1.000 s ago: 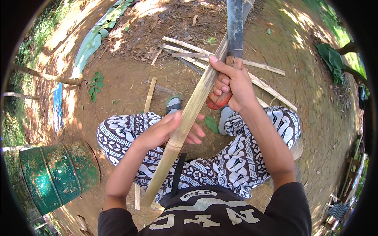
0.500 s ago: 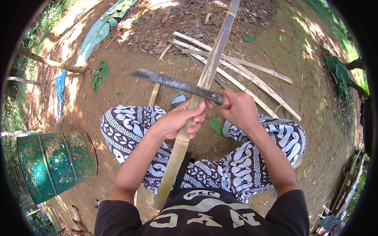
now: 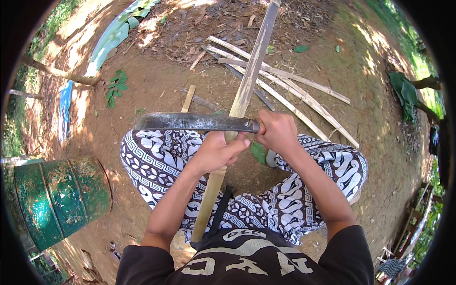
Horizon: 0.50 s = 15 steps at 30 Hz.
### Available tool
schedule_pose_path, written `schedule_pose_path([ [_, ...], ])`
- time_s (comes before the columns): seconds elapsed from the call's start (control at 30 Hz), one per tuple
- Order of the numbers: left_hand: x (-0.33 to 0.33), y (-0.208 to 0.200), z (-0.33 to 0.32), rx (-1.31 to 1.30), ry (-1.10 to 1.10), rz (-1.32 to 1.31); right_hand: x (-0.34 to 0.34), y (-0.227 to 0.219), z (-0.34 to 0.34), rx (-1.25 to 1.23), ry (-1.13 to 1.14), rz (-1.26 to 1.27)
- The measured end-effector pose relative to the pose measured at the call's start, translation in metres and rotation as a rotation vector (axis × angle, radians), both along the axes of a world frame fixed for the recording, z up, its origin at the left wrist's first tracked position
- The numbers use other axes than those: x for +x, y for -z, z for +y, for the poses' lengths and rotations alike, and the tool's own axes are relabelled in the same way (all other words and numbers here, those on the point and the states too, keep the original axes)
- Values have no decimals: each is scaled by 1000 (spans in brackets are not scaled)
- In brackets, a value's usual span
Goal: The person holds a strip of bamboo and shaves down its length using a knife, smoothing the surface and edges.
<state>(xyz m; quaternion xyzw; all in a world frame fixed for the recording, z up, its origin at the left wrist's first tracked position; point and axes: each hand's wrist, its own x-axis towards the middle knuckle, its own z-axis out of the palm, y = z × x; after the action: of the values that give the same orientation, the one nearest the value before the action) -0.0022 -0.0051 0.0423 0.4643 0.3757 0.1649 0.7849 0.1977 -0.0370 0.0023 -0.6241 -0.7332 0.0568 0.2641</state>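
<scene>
Slanting, streaky tan bamboo strip (image 3: 247,88)

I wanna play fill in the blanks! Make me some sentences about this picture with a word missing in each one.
1. The right hand grips the big knife by its ____.
2. The hand on the bamboo strip is the person's ____ one.
3. The metal barrel is mostly painted ____.

Missing words: handle; left; green.
</scene>
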Motion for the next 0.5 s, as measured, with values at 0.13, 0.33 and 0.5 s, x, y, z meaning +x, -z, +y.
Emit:
schedule_pose_path([
  [0.13, 0, 9, -1, 63, 35, 73, 9, 14, 4, 62, -40, -12],
  [0.33, 1, 13, 0, -23, -20, -51, 29, 21, 9, 45, 83, -36],
  [0.5, -1, 13, 6, -79, 12, -48, 2, 14, -2, 10, -11, 65],
])
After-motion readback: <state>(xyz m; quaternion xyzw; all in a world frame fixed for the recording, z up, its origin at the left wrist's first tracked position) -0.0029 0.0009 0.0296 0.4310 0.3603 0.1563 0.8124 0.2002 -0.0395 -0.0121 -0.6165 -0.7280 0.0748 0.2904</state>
